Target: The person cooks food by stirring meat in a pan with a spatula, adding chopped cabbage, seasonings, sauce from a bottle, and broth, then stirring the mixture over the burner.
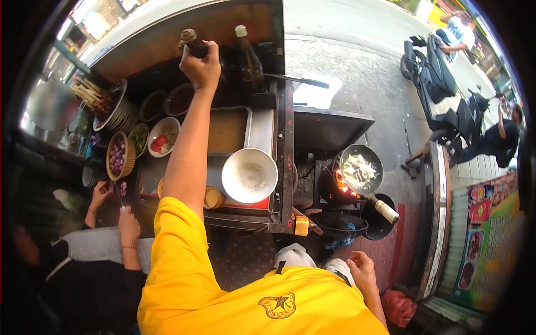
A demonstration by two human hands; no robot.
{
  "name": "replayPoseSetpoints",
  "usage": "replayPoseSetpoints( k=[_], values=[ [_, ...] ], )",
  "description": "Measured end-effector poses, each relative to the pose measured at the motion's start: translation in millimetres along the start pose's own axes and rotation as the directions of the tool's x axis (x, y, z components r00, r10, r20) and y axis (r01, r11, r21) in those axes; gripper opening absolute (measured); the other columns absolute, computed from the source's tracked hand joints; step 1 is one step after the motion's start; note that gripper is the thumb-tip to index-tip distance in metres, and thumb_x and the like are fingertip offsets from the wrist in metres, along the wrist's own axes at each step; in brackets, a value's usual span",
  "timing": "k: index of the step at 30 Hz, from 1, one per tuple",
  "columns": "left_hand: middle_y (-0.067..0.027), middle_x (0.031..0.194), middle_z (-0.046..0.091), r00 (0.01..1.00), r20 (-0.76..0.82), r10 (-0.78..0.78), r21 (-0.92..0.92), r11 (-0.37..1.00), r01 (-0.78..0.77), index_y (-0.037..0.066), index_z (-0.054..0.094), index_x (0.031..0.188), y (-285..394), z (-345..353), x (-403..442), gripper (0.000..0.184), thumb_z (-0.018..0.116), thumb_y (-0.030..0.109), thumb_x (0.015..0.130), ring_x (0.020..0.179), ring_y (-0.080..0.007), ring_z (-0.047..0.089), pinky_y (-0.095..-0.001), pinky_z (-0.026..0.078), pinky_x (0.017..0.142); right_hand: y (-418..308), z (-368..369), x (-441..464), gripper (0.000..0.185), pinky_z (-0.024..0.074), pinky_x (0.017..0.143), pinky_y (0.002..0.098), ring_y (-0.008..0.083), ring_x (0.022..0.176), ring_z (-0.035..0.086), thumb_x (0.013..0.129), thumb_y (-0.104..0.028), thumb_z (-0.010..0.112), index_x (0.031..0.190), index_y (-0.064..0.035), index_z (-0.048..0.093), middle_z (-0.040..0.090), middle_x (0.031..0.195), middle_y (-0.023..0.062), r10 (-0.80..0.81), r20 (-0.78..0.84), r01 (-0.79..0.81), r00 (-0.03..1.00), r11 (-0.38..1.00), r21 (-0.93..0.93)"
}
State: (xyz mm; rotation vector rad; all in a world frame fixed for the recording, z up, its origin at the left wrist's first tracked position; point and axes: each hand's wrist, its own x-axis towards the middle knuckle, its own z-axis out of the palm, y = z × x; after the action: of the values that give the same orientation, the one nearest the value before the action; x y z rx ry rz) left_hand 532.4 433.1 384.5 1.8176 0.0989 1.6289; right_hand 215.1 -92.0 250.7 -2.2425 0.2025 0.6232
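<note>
My left hand's (201, 70) grip closes round a dark bottle (194, 46) near the worktop's (264, 125) far edge; my right hand (363, 269) is loosely spread, seemingly empty. Food (359, 169) is in the pan (381, 169) over flames (340, 183).

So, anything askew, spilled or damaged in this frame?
The frying pan looks off-centre: flames show past its image-left side. Small shallot pieces lie outside the basket, perhaps just from chopping. No damage stands out.
</note>
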Motion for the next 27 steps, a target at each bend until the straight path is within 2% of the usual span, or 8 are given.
replayPoseSetpoints(
  k=[7, 9, 15, 18, 22, 24, 25, 27],
  values=[
    [-0.0122, 0.07, 0.068, 0.998, 0.052, -0.045, 0.387, 0.922, 0.021, 0.002, 0.066, 0.074, -55, 36, -20, 0.029, 0.069, 0.031, 0.071, 0.067, -0.0299, 0.067, -0.0412, 0.051, 0.064, 6, 28, 18, 0.036, 0.0504, 0.085, 0.0335, 0.0269, 0.096, 0.065, 0.083, -0.02, 0.068, 0.111, 0.0016, 0.06, 0.066, 0.104, 0.0171, 0.011, -0.045, -0.008, 0.999, 0.997, 0.071],
    [-0.0138, 0.075, 0.068, 0.989, 0.08, -0.125, 0.35, 0.932, 0.09, 0.003, 0.067, 0.078, -76, 43, -27, 0.034, 0.071, 0.035, 0.07, 0.073, -0.0309, 0.068, -0.0425, 0.051, 0.068, 21, 49, 43, 0.038, 0.0508, 0.082, 0.0332, 0.0263, 0.094, 0.065, 0.083, -0.025, 0.068, 0.11, 0.0009, 0.06, 0.064, 0.107, 0.0172, -0.011, -0.056, 0.019, 0.998, 0.988, 0.154],
    [-0.025, 0.092, 0.066, 0.884, 0.148, -0.444, 0.726, 0.656, 0.208, -0.007, 0.067, 0.09, -105, 42, -20, 0.075, 0.066, 0.065, 0.07, 0.092, -0.036, 0.065, -0.0447, 0.051, 0.082, 51, 118, 147, 0.042, 0.0472, 0.088, 0.0367, 0.0305, 0.102, 0.061, 0.088, -0.031, 0.061, 0.113, 0.0023, 0.059, 0.061, 0.11, 0.0206, -0.13, -0.079, 0.133, 0.988, 0.991, 0.029],
    [-0.0207, 0.103, 0.066, 0.821, 0.287, -0.493, 0.562, 0.781, 0.272, -0.004, 0.065, 0.105, -123, 36, -15, 0.066, 0.071, 0.054, 0.074, 0.098, -0.0338, 0.063, -0.0409, 0.047, 0.088, 69, 150, 193, 0.055, 0.0411, 0.097, 0.0395, 0.0366, 0.114, 0.053, 0.09, -0.041, 0.053, 0.122, 0.004, 0.051, 0.056, 0.121, 0.0243, -0.037, 0.139, 0.045, 0.99, 0.997, -0.055],
    [-0.0175, 0.125, 0.056, 0.817, 0.323, -0.477, 0.265, 0.875, 0.406, -0.008, 0.051, 0.124, -71, 13, -16, 0.062, 0.072, 0.031, 0.081, 0.114, -0.025, 0.054, -0.0331, 0.039, 0.098, 49, 153, 222, 0.057, 0.0453, 0.09, 0.0398, 0.0338, 0.104, 0.059, 0.09, -0.044, 0.053, 0.126, -0.0005, 0.049, 0.059, 0.114, 0.023, -0.009, 0.474, 0.059, 0.88, 0.994, -0.091],
    [-0.0166, 0.128, 0.055, 0.844, 0.327, -0.424, 0.073, 0.902, 0.425, -0.01, 0.048, 0.126, -74, 3, -15, 0.056, 0.066, 0.025, 0.087, 0.115, -0.023, 0.053, -0.0309, 0.039, 0.097, 16, 139, 219, 0.047, 0.0491, 0.081, 0.0409, 0.0328, 0.092, 0.063, 0.09, -0.041, 0.055, 0.12, -0.004, 0.055, 0.063, 0.103, 0.0213, -0.173, 0.5, 0.264, 0.848, 0.958, -0.116],
    [-0.0158, 0.125, 0.057, 0.839, 0.3, -0.454, 0.035, 0.884, 0.466, -0.007, 0.051, 0.125, -58, -3, -12, 0.053, 0.065, 0.027, 0.088, 0.116, -0.0197, 0.053, -0.0304, 0.038, 0.099, 14, 142, 236, 0.038, 0.0517, 0.064, 0.0401, 0.0296, 0.074, 0.065, 0.089, -0.034, 0.058, 0.112, -0.0042, 0.058, 0.064, 0.089, 0.0182, -0.273, 0.532, 0.394, 0.801, 0.91, -0.127],
    [-0.0145, 0.122, 0.06, 0.806, 0.311, -0.504, -0.062, 0.835, 0.546, -0.005, 0.059, 0.117, -14, -18, -7, 0.04, 0.063, 0.024, 0.089, 0.112, -0.0152, 0.056, -0.0287, 0.04, 0.097, -36, 114, 241, 0.022, 0.0491, 0.045, 0.035, 0.0193, 0.053, 0.059, 0.085, -0.016, 0.061, 0.102, -0.0026, 0.057, 0.062, 0.075, 0.0098, -0.032, 0.684, 0.044, 0.729, 0.999, 0.0]
  ],
)
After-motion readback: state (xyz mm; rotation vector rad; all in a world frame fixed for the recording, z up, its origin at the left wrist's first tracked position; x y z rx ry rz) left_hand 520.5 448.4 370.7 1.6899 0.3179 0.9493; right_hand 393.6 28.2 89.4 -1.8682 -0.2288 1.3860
